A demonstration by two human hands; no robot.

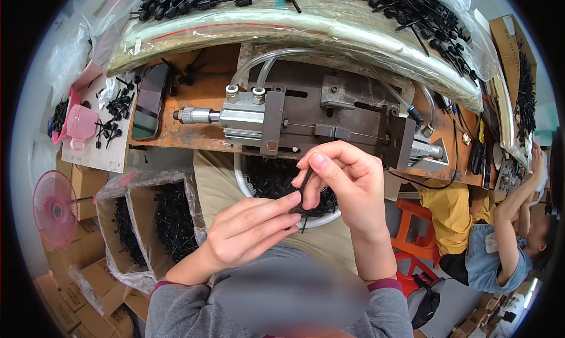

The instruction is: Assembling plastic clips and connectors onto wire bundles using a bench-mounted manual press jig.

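Observation:
A small black stemmed part point(304, 188) is held between both hands, in front of the metal fixture. My right hand point(356, 185) pinches its upper end between thumb and fingertips. Around its lower portion, my left hand point(247, 229) closes its fingers; a thin dark tip shows just below them. Fingers hide most of the part's shape. Beyond the hands, the fixture point(303, 111) carries an air cylinder point(242, 119) at its left, with a thin rod running across the middle. Below the hands, a white tub point(242, 179) full of similar black parts sits at my lap.
Heaped black parts point(435, 26) lie on a plastic-covered board at the back. A phone point(150, 99) and pink cup point(82, 125) are left; lower left stand a pink fan point(56, 208) and lined boxes point(147, 267) of parts. A co-worker point(500, 249) sits at right, near red stools point(412, 229).

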